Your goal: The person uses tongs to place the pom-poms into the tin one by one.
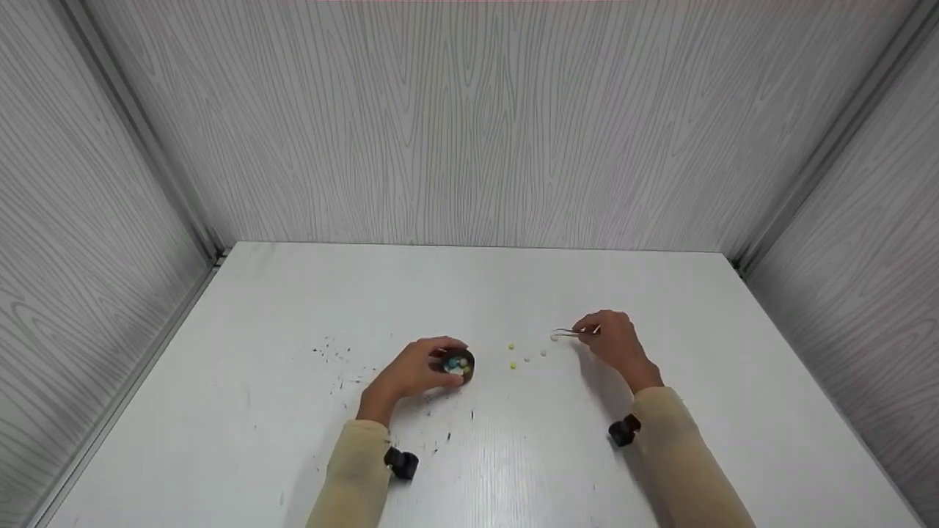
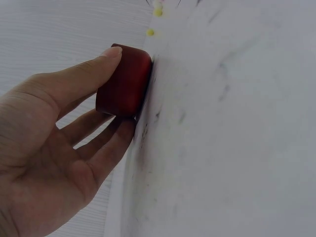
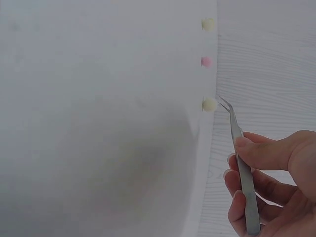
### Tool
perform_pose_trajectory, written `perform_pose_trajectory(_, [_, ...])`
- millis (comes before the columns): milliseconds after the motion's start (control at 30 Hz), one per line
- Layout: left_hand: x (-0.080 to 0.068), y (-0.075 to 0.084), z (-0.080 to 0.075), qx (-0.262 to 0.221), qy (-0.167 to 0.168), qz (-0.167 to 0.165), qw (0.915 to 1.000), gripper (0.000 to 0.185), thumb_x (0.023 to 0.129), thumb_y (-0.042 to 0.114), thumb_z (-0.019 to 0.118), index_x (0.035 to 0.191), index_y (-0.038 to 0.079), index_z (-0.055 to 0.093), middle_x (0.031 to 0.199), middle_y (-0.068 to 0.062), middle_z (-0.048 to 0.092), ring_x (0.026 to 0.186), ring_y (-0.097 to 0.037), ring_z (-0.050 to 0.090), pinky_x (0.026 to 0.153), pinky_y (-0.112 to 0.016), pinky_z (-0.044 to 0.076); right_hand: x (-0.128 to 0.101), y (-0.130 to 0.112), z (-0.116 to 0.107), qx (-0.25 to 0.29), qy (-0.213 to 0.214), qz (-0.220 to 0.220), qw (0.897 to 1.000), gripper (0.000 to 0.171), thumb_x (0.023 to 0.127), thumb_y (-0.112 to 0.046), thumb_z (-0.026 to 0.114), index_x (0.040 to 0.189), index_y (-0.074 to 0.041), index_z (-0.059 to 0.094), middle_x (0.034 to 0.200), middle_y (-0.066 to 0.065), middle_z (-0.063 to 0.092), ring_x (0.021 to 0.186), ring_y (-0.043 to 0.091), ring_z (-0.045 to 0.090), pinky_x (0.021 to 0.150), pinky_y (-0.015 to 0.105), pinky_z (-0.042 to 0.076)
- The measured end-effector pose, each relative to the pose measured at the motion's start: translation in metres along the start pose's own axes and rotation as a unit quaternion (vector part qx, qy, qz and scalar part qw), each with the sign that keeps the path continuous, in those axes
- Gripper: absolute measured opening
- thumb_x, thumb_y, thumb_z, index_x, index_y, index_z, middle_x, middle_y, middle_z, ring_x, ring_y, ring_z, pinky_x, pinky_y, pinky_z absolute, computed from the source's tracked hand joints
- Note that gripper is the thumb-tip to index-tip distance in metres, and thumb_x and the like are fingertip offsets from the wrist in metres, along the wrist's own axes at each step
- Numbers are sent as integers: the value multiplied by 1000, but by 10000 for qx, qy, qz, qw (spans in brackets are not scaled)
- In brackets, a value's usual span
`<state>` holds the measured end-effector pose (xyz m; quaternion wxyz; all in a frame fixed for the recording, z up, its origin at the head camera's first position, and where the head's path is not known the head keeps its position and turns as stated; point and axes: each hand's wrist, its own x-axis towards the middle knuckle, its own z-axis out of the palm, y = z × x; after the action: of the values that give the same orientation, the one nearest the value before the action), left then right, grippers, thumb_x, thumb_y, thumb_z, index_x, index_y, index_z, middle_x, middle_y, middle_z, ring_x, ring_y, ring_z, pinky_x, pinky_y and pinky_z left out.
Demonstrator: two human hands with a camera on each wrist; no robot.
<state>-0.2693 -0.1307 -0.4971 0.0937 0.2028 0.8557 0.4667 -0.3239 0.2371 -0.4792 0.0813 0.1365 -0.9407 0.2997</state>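
My left hand (image 1: 411, 370) grips a small round dark red dish (image 1: 459, 364) on the white table (image 1: 293, 440); thumb and fingers curl round its side (image 2: 123, 81). Several small coloured balls lie inside the dish. My right hand (image 1: 612, 339) pinches thin metal tweezers (image 3: 239, 148), whose curved tips sit right beside a pale yellow ball (image 3: 209, 103). More loose balls lie on the table between the hands: a pink one (image 3: 206, 61), another pale one (image 3: 209, 23), and two yellow ones (image 1: 511, 346) (image 1: 513, 364).
Grey wood-grain walls (image 1: 469, 125) close in the table at the back and both sides. Small dark specks (image 1: 334, 352) mark the table left of the dish. A black wrist camera (image 1: 623, 430) sits on each cream sleeve.
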Motion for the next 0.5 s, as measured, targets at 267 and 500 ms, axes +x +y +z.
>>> perform_pose_trajectory(267, [1, -1, 0, -59, 13, -1, 10000, 53, 90, 18, 82, 139, 13, 63, 141, -14, 64, 133, -40, 59, 112, -56, 48, -2, 2, -1, -66, -60, 32, 10000, 13, 89, 5, 73, 97, -2, 82, 95, 17, 78, 87, 30, 70, 80, 47, 57])
perform_pose_trajectory(500, [1, -1, 0, -78, 25, -48, 10000, 53, 89, 18, 82, 138, 14, 64, 142, -13, 63, 133, -40, 59, 112, -56, 48, -3, 1, -1, -128, -30, -18, 9999, 12, 88, 5, 74, 94, -2, 82, 94, 17, 78, 88, 32, 70, 81, 48, 57])
